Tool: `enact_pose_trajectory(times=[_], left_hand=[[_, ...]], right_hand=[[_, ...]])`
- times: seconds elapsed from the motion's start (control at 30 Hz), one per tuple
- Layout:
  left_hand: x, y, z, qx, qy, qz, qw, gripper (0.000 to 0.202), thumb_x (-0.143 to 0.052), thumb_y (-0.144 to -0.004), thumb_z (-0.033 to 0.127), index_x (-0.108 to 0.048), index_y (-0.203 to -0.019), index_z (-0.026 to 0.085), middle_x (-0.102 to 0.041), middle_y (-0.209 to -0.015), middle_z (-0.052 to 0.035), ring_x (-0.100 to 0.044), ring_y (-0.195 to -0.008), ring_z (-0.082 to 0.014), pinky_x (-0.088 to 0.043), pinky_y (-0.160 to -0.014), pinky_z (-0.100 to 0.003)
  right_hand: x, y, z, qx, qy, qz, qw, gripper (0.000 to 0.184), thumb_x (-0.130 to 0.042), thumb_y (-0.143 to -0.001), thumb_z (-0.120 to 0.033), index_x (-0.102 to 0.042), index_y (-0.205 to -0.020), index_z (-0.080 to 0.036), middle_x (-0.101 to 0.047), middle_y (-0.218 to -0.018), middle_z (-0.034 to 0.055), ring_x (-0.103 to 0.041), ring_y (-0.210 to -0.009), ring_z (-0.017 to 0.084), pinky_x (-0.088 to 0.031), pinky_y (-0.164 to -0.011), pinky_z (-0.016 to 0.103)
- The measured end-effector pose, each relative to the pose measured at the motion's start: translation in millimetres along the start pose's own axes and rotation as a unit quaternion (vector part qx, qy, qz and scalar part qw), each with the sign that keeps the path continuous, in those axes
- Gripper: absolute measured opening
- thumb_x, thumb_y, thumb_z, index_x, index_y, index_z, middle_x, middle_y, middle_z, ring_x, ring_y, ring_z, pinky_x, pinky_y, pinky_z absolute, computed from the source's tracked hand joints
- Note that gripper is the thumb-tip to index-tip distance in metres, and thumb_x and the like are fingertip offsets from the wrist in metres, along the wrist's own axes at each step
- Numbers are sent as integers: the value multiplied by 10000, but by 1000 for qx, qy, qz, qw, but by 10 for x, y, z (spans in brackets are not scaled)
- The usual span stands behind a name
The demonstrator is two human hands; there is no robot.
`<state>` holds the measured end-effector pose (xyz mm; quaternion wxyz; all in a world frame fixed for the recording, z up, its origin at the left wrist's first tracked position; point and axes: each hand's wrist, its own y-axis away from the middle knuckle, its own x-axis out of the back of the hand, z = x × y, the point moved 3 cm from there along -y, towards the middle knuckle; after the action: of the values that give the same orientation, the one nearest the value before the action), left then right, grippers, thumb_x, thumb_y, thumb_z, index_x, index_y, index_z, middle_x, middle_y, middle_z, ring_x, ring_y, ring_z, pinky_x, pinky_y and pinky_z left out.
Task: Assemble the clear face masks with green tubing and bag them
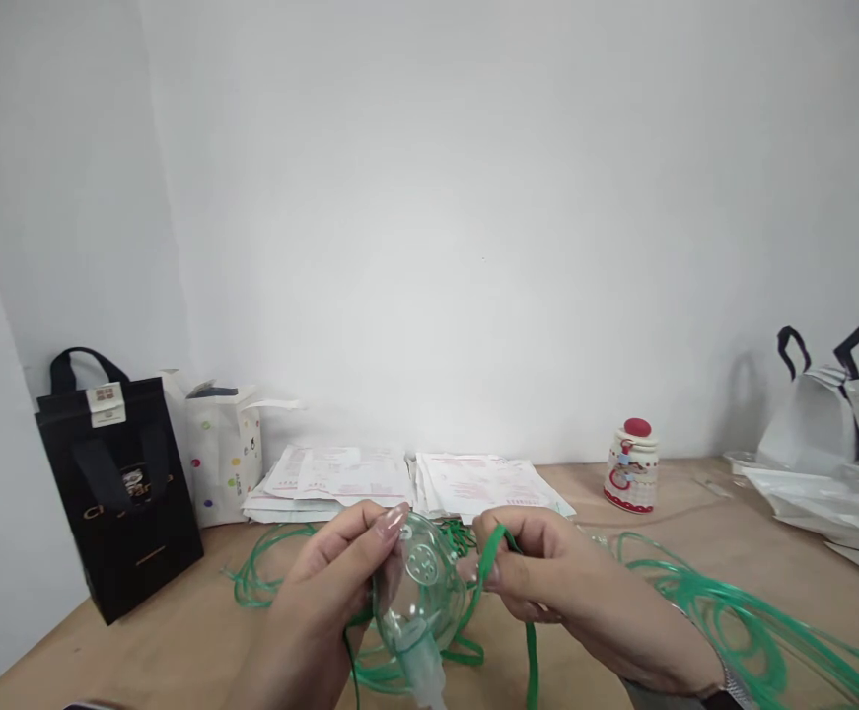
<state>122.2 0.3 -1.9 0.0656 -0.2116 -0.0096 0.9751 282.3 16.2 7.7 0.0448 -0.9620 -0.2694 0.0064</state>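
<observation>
A clear green-tinted plastic breathing mask [420,590] is held up over the wooden table [178,621]. My left hand [332,582] grips the mask's left rim with thumb and fingers closed on it. My right hand [539,572] pinches the flat green elastic strap [494,552] at the mask's right side. More strap loops down below the mask. Coils of green tubing [702,602] lie on the table to the right, and more green tubing [251,572] lies behind my left hand.
A black paper bag [119,483] and a white dotted bag [226,454] stand at the left. Stacks of printed packets [406,483] lie against the wall. A small red-topped jar [631,467] stands to the right, with a white bag [818,419] and plastic sheets beyond.
</observation>
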Motion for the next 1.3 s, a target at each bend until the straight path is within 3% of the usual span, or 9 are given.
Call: enact_pose_trajectory(times=[0.13,0.3,0.4,0.5,0.67,0.77,0.87,1.03,1.3], left_hand=[[-4,0,11,-29,8,-8,1000,196,-705,-659,319,-591,-621,164,-458,-503,57,-377,-458,-65,-328,-448,-152],[24,-14,16,-53,20,-14,998,231,-710,-662,314,-553,-577,167,-472,-501,52,-386,-463,-65,-322,-438,-149],[41,-7,34,-72,11,-5,997,215,-692,-691,294,-547,-595,168,-459,-504,57,-366,-464,-60,-311,-444,-149],[34,9,45,-82,0,-19,996,210,-661,-728,292,-539,-611,167,-466,-532,48,-366,-495,-67,-313,-464,-156],[27,12,-10,-95,-24,-64,993,210,-649,-734,342,-564,-652,169,-448,-566,41,-382,-549,-88,-338,-516,-187],[11,12,-35,-111,-42,-80,990,214,-637,-738,370,-585,-665,176,-470,-596,30,-407,-590,-104,-355,-552,-206],[-22,38,-24,-110,-64,-93,987,163,-617,-761,349,-615,-721,191,-529,-658,14,-443,-650,-120,-373,-596,-212],[-56,89,-9,-87,-90,-131,983,123,-600,-781,303,-637,-728,198,-556,-679,10,-458,-675,-122,-382,-624,-206],[-35,68,-81,-66,-59,-174,981,120,-580,-795,291,-624,-744,192,-563,-667,-3,-502,-636,-131,-406,-601,-234]], right_hand=[[7,37,42,-33,-68,-89,993,285,-704,-654,-271,-464,-546,-161,-351,-427,-97,-236,-366,23,-106,-376,211],[-17,67,29,-14,-172,-99,980,363,-734,-595,-210,-397,-467,-168,-325,-447,-99,-183,-363,18,-92,-349,191],[-16,54,26,15,-122,-111,986,507,-627,-742,-297,-352,-339,-161,-273,-328,-86,-204,-336,28,-113,-359,211],[1,-1,23,45,-94,-63,993,581,-500,-841,-365,-333,-320,-168,-237,-307,-79,-200,-332,38,-107,-360,225],[-99,-56,-2,81,-34,59,994,323,-577,-760,-491,-577,-772,-168,-278,-448,-110,-172,-378,41,-109,-353,201],[-183,-24,-27,137,48,92,985,280,-628,-738,-437,-611,-814,-168,-376,-533,-75,-269,-420,43,-174,-369,205],[-208,14,-21,165,74,75,981,224,-586,-789,-393,-584,-744,-174,-391,-568,-65,-291,-442,42,-211,-391,205],[-237,26,20,123,53,-31,990,301,-485,-839,-452,-476,-705,-182,-348,-537,-75,-288,-433,48,-235,-398,198],[-334,48,68,127,106,30,986,380,-415,-860,-492,-422,-629,-191,-355,-515,-68,-331,-457,61,-258,-423,202]])
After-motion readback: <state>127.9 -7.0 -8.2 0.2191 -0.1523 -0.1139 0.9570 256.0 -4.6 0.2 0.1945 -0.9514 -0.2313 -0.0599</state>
